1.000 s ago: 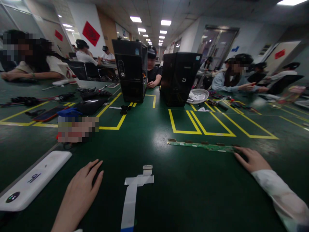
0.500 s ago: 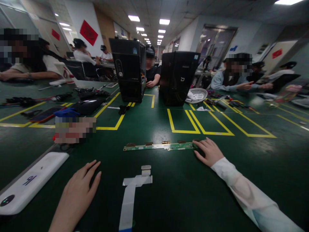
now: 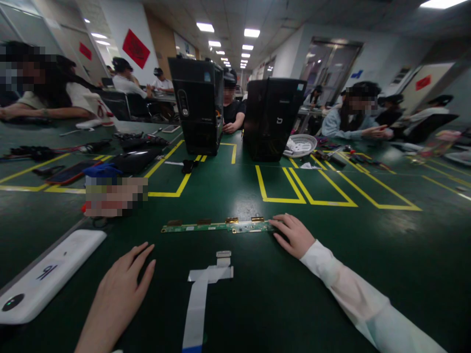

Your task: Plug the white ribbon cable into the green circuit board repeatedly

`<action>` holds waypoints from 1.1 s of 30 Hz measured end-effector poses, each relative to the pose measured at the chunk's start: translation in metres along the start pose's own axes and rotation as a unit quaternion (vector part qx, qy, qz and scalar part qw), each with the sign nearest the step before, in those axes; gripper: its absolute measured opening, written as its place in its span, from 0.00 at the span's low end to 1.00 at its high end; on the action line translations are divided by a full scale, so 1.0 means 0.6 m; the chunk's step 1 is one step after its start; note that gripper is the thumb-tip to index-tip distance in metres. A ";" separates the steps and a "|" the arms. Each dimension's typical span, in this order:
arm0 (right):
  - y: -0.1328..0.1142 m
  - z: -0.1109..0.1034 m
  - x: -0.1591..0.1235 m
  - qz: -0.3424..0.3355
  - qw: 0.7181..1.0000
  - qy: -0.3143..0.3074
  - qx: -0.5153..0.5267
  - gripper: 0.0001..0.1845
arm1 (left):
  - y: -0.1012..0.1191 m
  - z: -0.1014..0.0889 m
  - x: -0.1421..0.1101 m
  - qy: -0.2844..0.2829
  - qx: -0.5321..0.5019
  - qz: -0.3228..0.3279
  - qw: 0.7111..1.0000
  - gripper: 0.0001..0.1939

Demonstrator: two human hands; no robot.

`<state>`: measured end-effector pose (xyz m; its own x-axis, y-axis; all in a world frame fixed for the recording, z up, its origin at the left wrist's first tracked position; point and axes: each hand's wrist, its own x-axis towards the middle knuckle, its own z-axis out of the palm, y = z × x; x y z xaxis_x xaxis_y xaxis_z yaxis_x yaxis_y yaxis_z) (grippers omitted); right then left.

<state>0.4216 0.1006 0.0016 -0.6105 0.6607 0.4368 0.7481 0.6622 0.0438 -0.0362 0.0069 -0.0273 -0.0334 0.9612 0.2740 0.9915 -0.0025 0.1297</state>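
A long narrow green circuit board strip (image 3: 217,226) with gold connectors lies flat on the green table mat (image 3: 257,294). My right hand (image 3: 292,235) rests on its right end, fingers curved down on the board. My left hand (image 3: 121,287) lies flat and open on the mat, holding nothing. Between the hands a white flat ribbon cable (image 3: 200,299) lies lengthwise, its connector end pointing at the board.
A white oblong device (image 3: 44,277) sits at the left edge. Two black computer towers (image 3: 196,105) (image 3: 272,117) stand behind yellow taped boxes (image 3: 294,189). A white basket (image 3: 301,145), cables and tools lie further back. Other people sit around the tables.
My right hand has slid the circuit board strip leftward across the mat, from the right side to the middle. My left hand and the ribbon cable have stayed put.
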 end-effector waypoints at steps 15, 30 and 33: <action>0.002 0.021 -0.006 -0.022 0.988 -0.043 0.144 0.21 | 0.006 -0.007 -0.001 0.002 -0.009 0.001 1.000 0.30; -0.055 0.035 0.050 -0.026 0.988 -0.044 0.146 0.21 | 0.005 -0.007 -0.001 -0.002 0.001 0.003 1.000 0.31; -0.056 0.035 0.058 -0.027 0.988 -0.044 0.146 0.21 | 0.005 -0.007 -0.001 -0.003 -0.002 0.003 1.000 0.32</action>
<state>0.3699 0.1088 -0.0033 -0.6773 0.6417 0.3599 0.6149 0.7623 -0.2019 -0.0338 0.0052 -0.0231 -0.0272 0.9627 0.2694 0.9911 -0.0091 0.1326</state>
